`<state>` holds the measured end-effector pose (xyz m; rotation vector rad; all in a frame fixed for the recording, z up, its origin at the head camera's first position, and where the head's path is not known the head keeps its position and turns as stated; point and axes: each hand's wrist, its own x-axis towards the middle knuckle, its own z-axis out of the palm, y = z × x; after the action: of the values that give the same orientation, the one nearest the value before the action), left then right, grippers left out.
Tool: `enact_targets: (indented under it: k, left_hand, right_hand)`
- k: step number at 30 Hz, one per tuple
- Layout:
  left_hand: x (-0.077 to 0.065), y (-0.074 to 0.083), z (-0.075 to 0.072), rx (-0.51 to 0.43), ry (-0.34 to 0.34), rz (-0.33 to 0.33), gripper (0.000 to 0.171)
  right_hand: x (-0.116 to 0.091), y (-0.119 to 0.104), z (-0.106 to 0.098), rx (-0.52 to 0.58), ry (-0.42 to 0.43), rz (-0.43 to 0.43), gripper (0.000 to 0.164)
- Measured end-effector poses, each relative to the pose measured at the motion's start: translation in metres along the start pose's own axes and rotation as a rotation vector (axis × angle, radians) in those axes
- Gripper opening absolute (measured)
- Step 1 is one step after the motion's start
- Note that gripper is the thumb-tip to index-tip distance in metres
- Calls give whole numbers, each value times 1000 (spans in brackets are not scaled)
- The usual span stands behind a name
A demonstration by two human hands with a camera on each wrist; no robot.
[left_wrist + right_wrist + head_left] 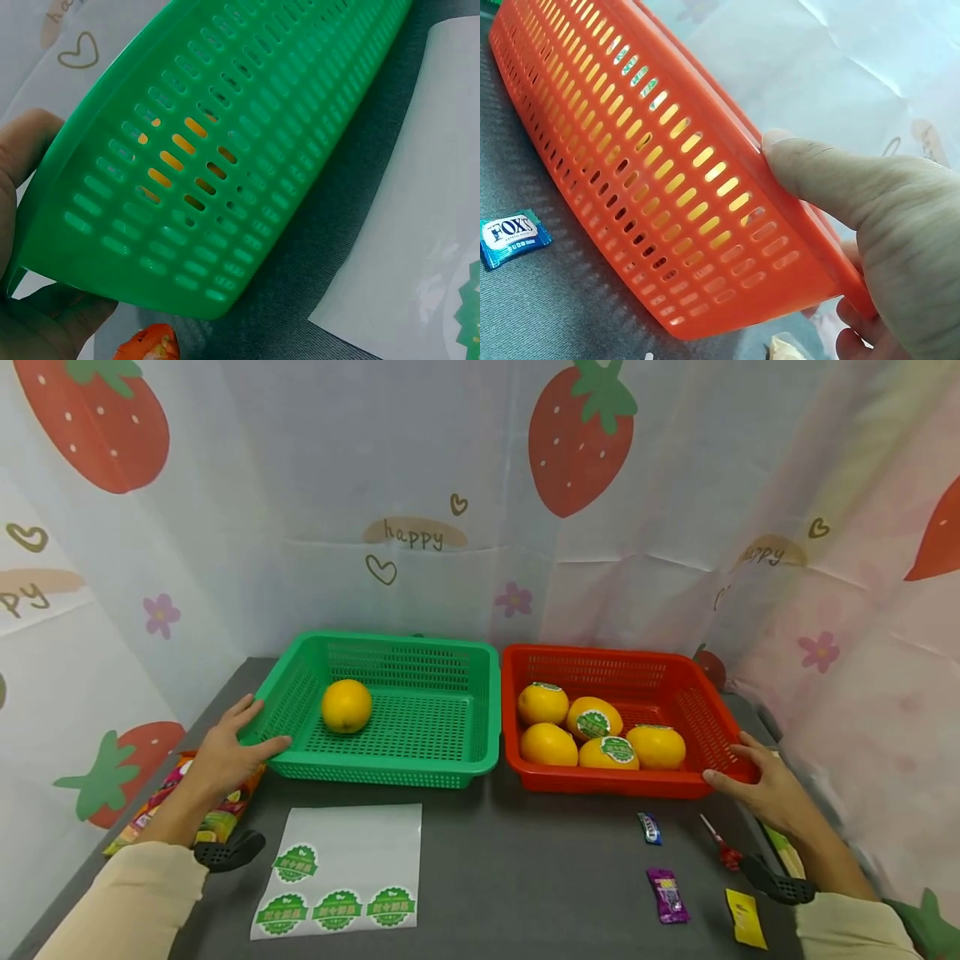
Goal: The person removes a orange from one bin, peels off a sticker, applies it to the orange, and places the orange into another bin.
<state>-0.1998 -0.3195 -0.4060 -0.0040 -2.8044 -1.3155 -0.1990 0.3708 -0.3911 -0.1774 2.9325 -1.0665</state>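
Note:
My left hand (228, 756) grips the left front corner of a green plastic basket (375, 771), which holds one orange (347, 706). In the left wrist view, the thumb lies at the basket's rim (90, 94) and fingers are partly hidden beneath it. At the right, my right hand (768, 785) holds the right front corner of a red plastic basket (622, 782). Its thumb presses the rim while the other fingers curl under it, as the right wrist view shows. Several oranges (549, 745) lie in the red basket, some with green-and-white round stickers (618, 749).
A white sheet (356, 839) with several green stickers (337, 910) lies before the green basket. Near my right arm are a blue candy (649, 828), a purple candy (667, 896), a yellow packet (746, 918) and a red lollipop (729, 857). A colourful bag (217, 818) sits under my left forearm.

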Motion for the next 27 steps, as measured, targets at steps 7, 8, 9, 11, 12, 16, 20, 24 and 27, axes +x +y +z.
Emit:
enact_targets:
  k: [7, 8, 9, 11, 12, 16, 20, 24, 27]
  left_hand:
    - [-5, -1, 2, 9, 15, 13, 92]
    - [-5, -1, 3, 17, 18, 12, 92]
    - [-4, -1, 4, 24, 22, 10, 92]
    - [-3, -1, 5, 37, 32, 9, 92]
    - [-3, -1, 5, 44, 37, 8, 92]
    - [-3, -1, 8, 63, 49, 17, 92]
    - [-4, -3, 8, 79, 59, 23, 91]
    - [-4, -4, 7, 85, 63, 19, 90]
    - [-4, -4, 7, 75, 63, 18, 90]
  right_hand:
    - [8, -11, -2, -48, 19, 5, 86]
    - [9, -16, -3, -47, 47, -1, 85]
    - [11, -24, -3, -48, 86, -7, 83]
    - [14, -47, -3, -31, 161, -24, 81]
    - [17, -61, -1, -10, 191, -39, 80]
    - [29, -120, 9, 72, 205, -119, 80]
    - [49, -170, 30, 148, 147, -204, 79]
    - [69, -207, 55, 202, 83, -242, 78]
    - [82, -230, 75, 259, 36, -263, 79]
